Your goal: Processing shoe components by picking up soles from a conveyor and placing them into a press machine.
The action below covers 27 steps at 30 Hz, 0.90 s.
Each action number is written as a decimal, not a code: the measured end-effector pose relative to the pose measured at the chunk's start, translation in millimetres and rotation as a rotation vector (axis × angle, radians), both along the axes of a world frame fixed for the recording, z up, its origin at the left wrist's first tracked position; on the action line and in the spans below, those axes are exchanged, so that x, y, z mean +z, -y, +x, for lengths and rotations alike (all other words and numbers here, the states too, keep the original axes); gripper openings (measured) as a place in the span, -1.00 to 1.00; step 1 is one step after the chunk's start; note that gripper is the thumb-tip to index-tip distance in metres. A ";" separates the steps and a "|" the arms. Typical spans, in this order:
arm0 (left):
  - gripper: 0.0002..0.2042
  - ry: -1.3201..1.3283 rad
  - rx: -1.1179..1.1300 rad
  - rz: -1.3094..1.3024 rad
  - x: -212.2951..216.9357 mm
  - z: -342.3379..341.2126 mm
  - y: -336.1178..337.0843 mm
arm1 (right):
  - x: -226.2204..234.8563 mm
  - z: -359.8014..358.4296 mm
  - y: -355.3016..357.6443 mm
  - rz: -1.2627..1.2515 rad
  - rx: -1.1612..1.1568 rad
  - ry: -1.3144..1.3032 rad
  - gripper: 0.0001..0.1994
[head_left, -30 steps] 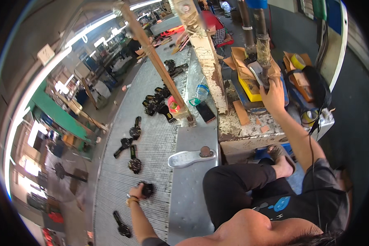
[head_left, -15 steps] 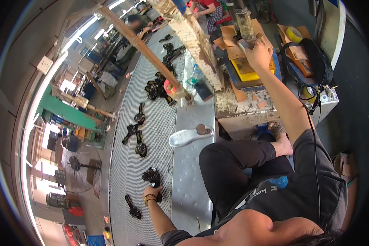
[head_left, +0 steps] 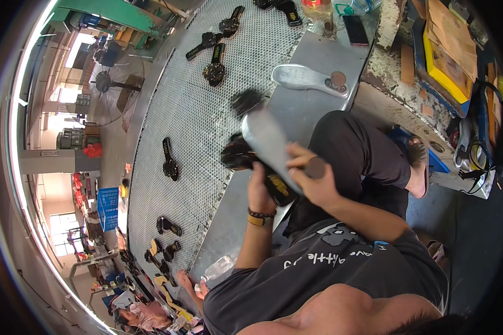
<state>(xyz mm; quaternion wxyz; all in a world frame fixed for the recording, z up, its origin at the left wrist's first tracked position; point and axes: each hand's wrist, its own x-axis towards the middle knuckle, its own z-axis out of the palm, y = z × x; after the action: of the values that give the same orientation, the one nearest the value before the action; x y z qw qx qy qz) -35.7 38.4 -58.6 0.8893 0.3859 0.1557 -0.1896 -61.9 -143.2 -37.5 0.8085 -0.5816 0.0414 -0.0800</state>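
Note:
Over my lap, my left hand (head_left: 261, 187) is wrapped round a black sandal piece (head_left: 279, 190) with a gold mark on its heel end. Its dark strappy front (head_left: 237, 153) shows beside my fingers. My right hand (head_left: 314, 177) grips a pale sole-shaped plate (head_left: 268, 137) by its brown round knob (head_left: 316, 167). The plate is blurred and slants over the sandal piece; whether the two touch, I cannot tell. Past the plate's tip is another blurred dark piece (head_left: 248, 103). A second sole-shaped plate (head_left: 304, 77) with a brown knob lies on the metal ledge (head_left: 318, 53).
Several black sandal pieces (head_left: 213, 72) lie scattered on the mesh conveyor (head_left: 167, 106) to my left. A dark phone (head_left: 356, 29) rests at the ledge's far end, near a yellow block (head_left: 450, 61) with brown sheets. A clear bottle (head_left: 218, 268) and another person's hand (head_left: 191, 287) are at lower left.
My left hand has lifted a sandal piece off the conveyor to my lap. My right hand has come back from the yellow block, now holding the plate. The view has turned.

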 end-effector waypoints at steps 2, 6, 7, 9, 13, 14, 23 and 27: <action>-0.43 -0.022 0.311 0.226 -16.6 20.3 -32.0 | -16.3 -2.6 -31.6 0.097 0.254 -0.154 -0.94; -0.54 0.034 0.664 0.400 -47.9 24.7 -88.3 | -38.6 -2.4 -63.1 -0.243 0.409 -0.038 -0.79; -0.57 0.107 0.782 0.525 -53.0 23.6 -98.0 | -35.6 -1.0 -58.2 -0.255 0.412 -0.040 -0.79; -0.58 0.195 0.922 0.887 -33.7 21.0 -105.3 | -30.2 4.5 -34.4 -0.800 0.689 0.089 -0.61; -0.56 0.383 1.019 0.998 -6.2 1.7 -132.3 | 50.7 64.0 73.0 -0.943 -0.153 0.336 -0.73; -0.53 0.379 0.922 0.855 7.7 -0.8 -117.9 | 40.6 79.5 107.8 -0.924 -0.371 0.057 -0.68; -0.65 0.048 -0.142 0.122 59.6 -29.9 89.4 | -17.6 196.7 154.9 -0.766 0.044 -0.133 -0.57; -0.51 -0.060 0.223 0.176 40.1 -7.1 83.9 | 99.1 103.0 119.3 -0.942 0.025 -0.027 -0.63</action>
<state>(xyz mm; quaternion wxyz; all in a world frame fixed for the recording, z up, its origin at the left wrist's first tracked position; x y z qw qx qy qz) -42.7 -45.5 -18.5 0.8626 0.4368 0.2400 -0.0867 41.1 -262.5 61.6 0.4570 -0.8865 0.0041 -0.0728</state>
